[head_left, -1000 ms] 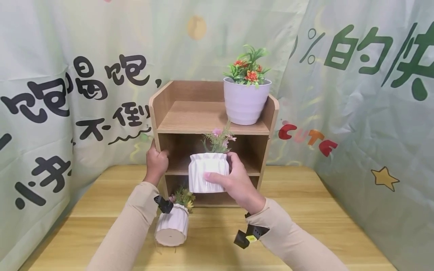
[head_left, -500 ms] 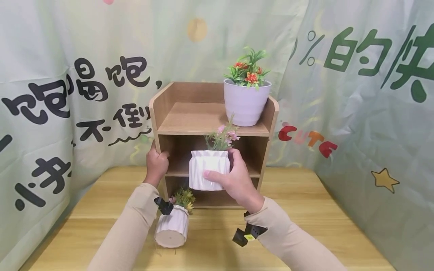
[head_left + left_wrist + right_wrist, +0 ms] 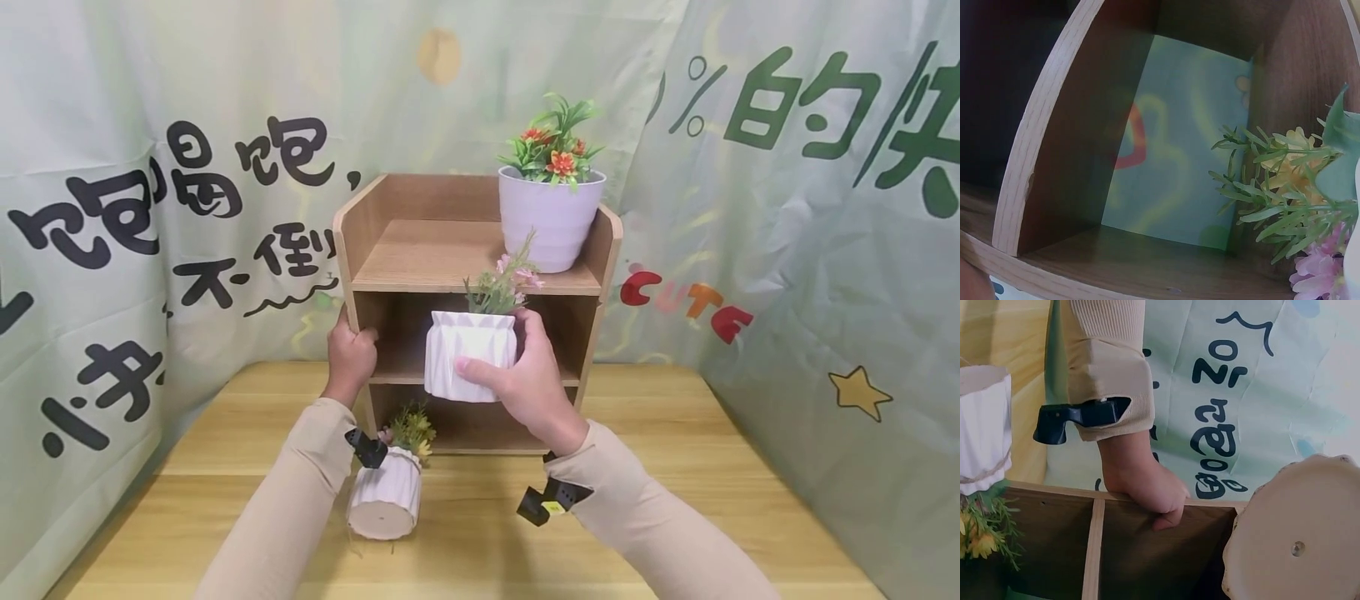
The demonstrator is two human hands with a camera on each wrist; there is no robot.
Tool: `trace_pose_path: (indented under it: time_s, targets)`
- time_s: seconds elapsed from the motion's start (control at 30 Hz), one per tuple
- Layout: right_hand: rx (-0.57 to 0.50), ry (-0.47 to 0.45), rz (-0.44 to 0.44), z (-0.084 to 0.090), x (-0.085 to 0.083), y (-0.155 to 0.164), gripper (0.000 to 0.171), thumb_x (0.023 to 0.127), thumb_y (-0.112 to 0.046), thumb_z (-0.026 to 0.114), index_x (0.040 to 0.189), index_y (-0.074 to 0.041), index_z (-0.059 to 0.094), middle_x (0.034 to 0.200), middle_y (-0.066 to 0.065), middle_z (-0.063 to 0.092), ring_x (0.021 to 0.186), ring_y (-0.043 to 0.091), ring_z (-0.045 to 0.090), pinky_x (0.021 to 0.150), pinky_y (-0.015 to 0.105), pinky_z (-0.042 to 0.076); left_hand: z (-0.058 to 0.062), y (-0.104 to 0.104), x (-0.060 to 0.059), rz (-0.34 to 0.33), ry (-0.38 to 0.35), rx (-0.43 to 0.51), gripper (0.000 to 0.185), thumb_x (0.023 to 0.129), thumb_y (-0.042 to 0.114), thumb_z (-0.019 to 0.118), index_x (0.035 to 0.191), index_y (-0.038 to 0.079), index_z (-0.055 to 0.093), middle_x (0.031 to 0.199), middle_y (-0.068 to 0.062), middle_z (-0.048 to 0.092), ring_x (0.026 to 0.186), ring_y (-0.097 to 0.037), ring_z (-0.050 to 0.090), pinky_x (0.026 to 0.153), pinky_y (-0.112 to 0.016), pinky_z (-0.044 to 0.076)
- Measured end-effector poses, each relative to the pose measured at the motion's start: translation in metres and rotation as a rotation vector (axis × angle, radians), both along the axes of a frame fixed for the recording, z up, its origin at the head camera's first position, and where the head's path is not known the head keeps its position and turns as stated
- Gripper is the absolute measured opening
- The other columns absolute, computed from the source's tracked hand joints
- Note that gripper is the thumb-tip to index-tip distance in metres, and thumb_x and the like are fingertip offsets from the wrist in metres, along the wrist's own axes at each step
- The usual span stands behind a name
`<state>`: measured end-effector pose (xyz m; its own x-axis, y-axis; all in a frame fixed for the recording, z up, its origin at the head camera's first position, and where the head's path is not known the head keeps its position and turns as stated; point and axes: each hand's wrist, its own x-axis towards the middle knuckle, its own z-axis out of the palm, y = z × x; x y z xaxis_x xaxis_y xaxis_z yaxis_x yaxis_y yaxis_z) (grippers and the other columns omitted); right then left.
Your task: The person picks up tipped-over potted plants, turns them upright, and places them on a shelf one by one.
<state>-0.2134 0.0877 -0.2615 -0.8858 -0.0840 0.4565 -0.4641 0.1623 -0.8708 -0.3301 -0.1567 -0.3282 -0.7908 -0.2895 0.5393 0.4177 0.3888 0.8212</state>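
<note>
My right hand (image 3: 528, 379) holds a white pleated flowerpot (image 3: 461, 367) with small pink flowers, thumb across its front. The pot is lifted in front of the middle compartment of a wooden shelf (image 3: 472, 289). Its round underside (image 3: 1266, 550) faces the right wrist view. My left hand (image 3: 351, 358) grips the shelf's left side panel, thumb on the inner face and the other fingers hidden outside. A second white pleated pot (image 3: 384, 496) with yellow and pink flowers lies tipped on the table below my left wrist, its base toward me.
On the shelf's top board, at the right, stands a larger pale lilac pot (image 3: 551, 221) with red flowers. The shelf stands on a wooden table (image 3: 645, 500). A printed cloth backdrop (image 3: 787, 250) hangs behind and at both sides.
My right hand has raised the held pot and moved it slightly right, nearer the top board's front edge. The left hand keeps its grip on the shelf's side.
</note>
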Motion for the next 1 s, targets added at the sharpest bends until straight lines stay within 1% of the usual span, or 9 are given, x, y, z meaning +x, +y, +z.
trace_pose_path:
  time_s: [0.07, 0.17, 0.37, 0.47, 0.67, 0.9, 1.0]
  targets:
    - [-0.005, 0.021, -0.001, 0.003, -0.002, 0.000, 0.074, 0.070, -0.014, 0.082, 0.128, -0.002, 0.038, 0.109, 0.014, 0.054, 0.092, 0.027, 0.057, 0.073, 0.037, 0.054, 0.002, 0.001, -0.001, 0.002, 0.007, 0.002, 0.052, 0.079, 0.002, 0.049, 0.131, -0.002, 0.049, 0.115, -0.030, 0.061, 0.107, -0.041, 0.057, 0.095, -0.051, 0.042]
    - [-0.036, 0.026, 0.011, 0.007, -0.003, 0.000, 0.071, 0.071, -0.013, 0.082, 0.126, -0.002, 0.038, 0.109, 0.015, 0.054, 0.092, 0.027, 0.058, 0.071, 0.038, 0.055, 0.004, 0.001, -0.001, -0.005, 0.010, 0.003, 0.052, 0.079, 0.002, 0.049, 0.131, -0.002, 0.049, 0.115, -0.030, 0.061, 0.107, -0.041, 0.057, 0.095, -0.051, 0.042]
    - [-0.088, -0.001, 0.045, 0.009, -0.003, -0.002, 0.069, 0.072, -0.011, 0.080, 0.125, -0.001, 0.038, 0.111, 0.015, 0.054, 0.092, 0.027, 0.058, 0.070, 0.038, 0.056, 0.001, -0.001, 0.001, -0.014, -0.027, -0.005, 0.053, 0.080, 0.001, 0.049, 0.134, -0.002, 0.047, 0.116, -0.030, 0.060, 0.108, -0.041, 0.056, 0.095, -0.052, 0.042]
    - [-0.089, 0.024, 0.038, 0.011, -0.004, -0.003, 0.070, 0.071, -0.010, 0.081, 0.125, -0.001, 0.038, 0.111, 0.015, 0.053, 0.093, 0.028, 0.058, 0.072, 0.038, 0.056, 0.000, -0.001, 0.002, -0.010, -0.029, -0.007, 0.054, 0.081, 0.002, 0.049, 0.135, -0.001, 0.046, 0.118, -0.030, 0.060, 0.109, -0.041, 0.056, 0.096, -0.052, 0.042]
    - [-0.080, 0.063, 0.014, 0.018, -0.008, -0.003, 0.073, 0.070, -0.012, 0.083, 0.126, -0.001, 0.038, 0.111, 0.014, 0.053, 0.094, 0.027, 0.058, 0.074, 0.038, 0.055, 0.002, 0.001, 0.001, 0.004, 0.006, -0.016, 0.052, 0.079, 0.002, 0.049, 0.130, -0.003, 0.048, 0.114, -0.031, 0.061, 0.107, -0.041, 0.057, 0.094, -0.052, 0.043]
    - [-0.090, 0.097, -0.002, 0.019, -0.015, -0.003, 0.072, 0.069, -0.012, 0.083, 0.125, -0.001, 0.039, 0.110, 0.015, 0.053, 0.091, 0.027, 0.060, 0.072, 0.039, 0.056, 0.002, 0.001, 0.002, 0.007, 0.001, -0.013, 0.051, 0.079, 0.001, 0.049, 0.129, -0.003, 0.049, 0.113, -0.031, 0.061, 0.106, -0.041, 0.057, 0.094, -0.051, 0.043]
    - [-0.087, 0.122, -0.023, 0.020, -0.019, -0.003, 0.073, 0.068, -0.013, 0.084, 0.125, -0.002, 0.039, 0.109, 0.014, 0.054, 0.090, 0.027, 0.060, 0.071, 0.038, 0.056, 0.002, 0.002, 0.001, 0.008, -0.005, -0.011, 0.052, 0.078, 0.002, 0.049, 0.130, -0.003, 0.049, 0.113, -0.031, 0.061, 0.106, -0.041, 0.057, 0.094, -0.051, 0.043]
